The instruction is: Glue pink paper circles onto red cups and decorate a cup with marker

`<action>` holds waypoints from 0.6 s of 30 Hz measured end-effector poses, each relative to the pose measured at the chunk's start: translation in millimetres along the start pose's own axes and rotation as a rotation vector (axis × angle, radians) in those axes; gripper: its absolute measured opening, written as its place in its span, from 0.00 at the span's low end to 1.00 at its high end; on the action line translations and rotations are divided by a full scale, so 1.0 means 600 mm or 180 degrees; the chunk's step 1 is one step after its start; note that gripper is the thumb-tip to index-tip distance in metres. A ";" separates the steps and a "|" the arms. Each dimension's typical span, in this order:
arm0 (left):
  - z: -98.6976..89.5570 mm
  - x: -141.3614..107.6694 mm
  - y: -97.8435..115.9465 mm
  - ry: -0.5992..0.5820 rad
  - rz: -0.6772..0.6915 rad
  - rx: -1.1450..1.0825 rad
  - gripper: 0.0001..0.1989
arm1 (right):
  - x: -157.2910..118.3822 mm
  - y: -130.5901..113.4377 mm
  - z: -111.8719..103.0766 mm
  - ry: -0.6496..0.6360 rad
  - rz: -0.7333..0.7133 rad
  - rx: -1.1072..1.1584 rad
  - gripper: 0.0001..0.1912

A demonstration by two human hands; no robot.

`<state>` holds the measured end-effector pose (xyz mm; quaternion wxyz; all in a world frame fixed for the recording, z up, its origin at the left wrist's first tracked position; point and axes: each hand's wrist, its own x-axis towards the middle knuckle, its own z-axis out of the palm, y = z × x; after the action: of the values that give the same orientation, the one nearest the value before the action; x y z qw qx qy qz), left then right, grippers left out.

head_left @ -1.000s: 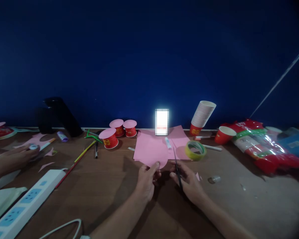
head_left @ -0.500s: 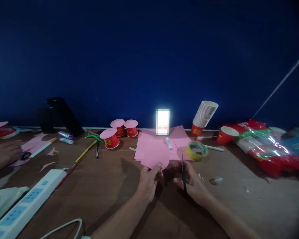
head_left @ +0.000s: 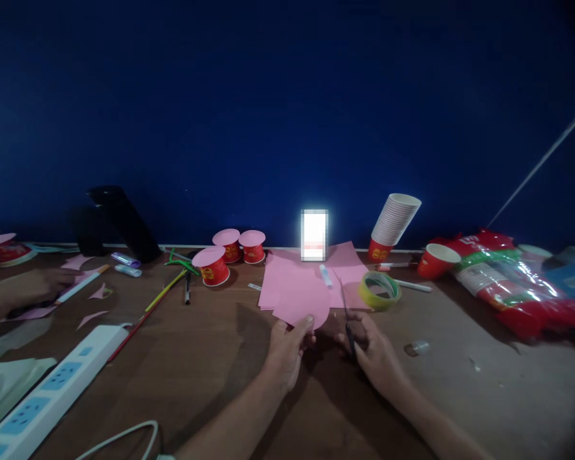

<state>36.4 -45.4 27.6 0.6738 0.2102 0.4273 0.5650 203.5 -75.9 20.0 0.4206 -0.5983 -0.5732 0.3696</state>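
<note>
Behind the brown table (head_left: pixel 196 396) stood a dark blue wall (head_left: pixel 268 128), and into it a black object (head_left: pixel 127 223) almost melted, so its shape was difficult to make out. A bright upright rectangle (head_left: pixel 314 235) was pixelated and its content could not be read. At the left edge, another person's hand (head_left: pixel 43 287) was blurred, its arm cut off by the frame. At the right, glare partly covered the plastic package (head_left: pixel 498 281).

Between thumb and fingers, the left hand (head_left: pixel 287 351) pinched the pink paper piece (head_left: pixel 306 306) at its lower, rounded edge. This piece extended away from the fingertips, over the pink sheets (head_left: pixel 354 262); because the colours were the same, its far border was unclear. The right hand (head_left: pixel 376 351) had its fingers bent around the scissors (head_left: pixel 347 326), hiding part of the dark handle. The blades pointed away from the person, near the pink paper piece but apart from it. Beyond the right hand lay the tape roll (head_left: pixel 378 291).
</note>
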 end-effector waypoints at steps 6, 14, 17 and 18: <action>-0.001 0.001 -0.001 0.0002 -0.0002 -0.0030 0.21 | 0.007 0.014 0.007 -0.0074 0.0327 0.0616 0.21; 0.001 0.001 0.000 0.0068 -0.0009 -0.0046 0.21 | 0.010 0.000 0.010 -0.0130 0.0368 0.1227 0.24; 0.001 0.001 -0.001 0.0015 0.0019 -0.0029 0.21 | 0.009 -0.004 0.009 -0.0238 0.0298 0.1125 0.24; 0.001 0.001 -0.001 0.0005 0.0027 -0.0020 0.21 | 0.009 -0.004 0.008 -0.0252 0.0263 0.1078 0.23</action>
<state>37.3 -44.9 27.4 0.6718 0.2095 0.4252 0.5693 198.5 -70.3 20.4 0.4769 -0.5268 -0.4938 0.5011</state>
